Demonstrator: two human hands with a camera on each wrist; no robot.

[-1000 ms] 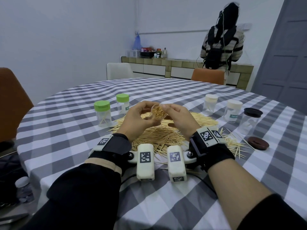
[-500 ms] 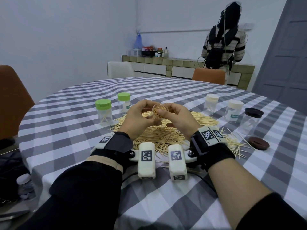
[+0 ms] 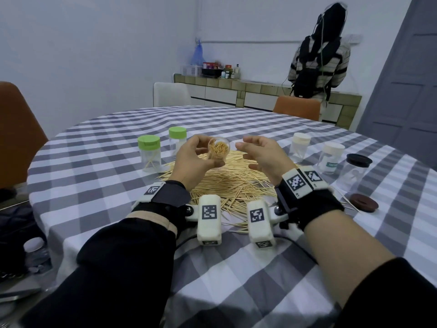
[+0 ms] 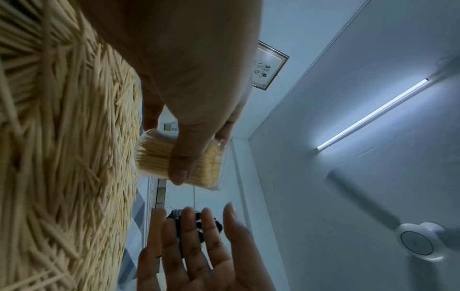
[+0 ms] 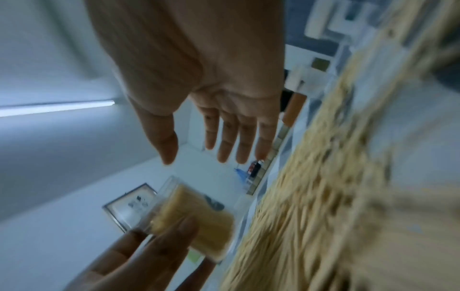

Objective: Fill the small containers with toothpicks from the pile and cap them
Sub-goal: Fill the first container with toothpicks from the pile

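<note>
My left hand (image 3: 196,157) grips a small clear container (image 3: 218,151) packed with toothpicks, uncapped, its open mouth tilted toward me above the toothpick pile (image 3: 227,181). In the left wrist view the thumb lies across the container (image 4: 154,159). My right hand (image 3: 260,157) hovers just right of it, fingers loosely spread and holding nothing; the right wrist view shows its open palm (image 5: 219,82) apart from the container (image 5: 194,218). A brown cap (image 3: 363,202) lies on the cloth at the right.
Two green-capped containers (image 3: 149,152) (image 3: 177,140) stand left of the pile. Two white-capped ones (image 3: 299,146) (image 3: 332,157) and a black-lidded jar (image 3: 357,171) stand right. Chairs ring the checked table (image 3: 236,268). A person (image 3: 319,53) stands at the far counter.
My right hand has let go of the container and drawn away to the right, fingers spreading. The left hand keeps the container, now tilted more toward me.
</note>
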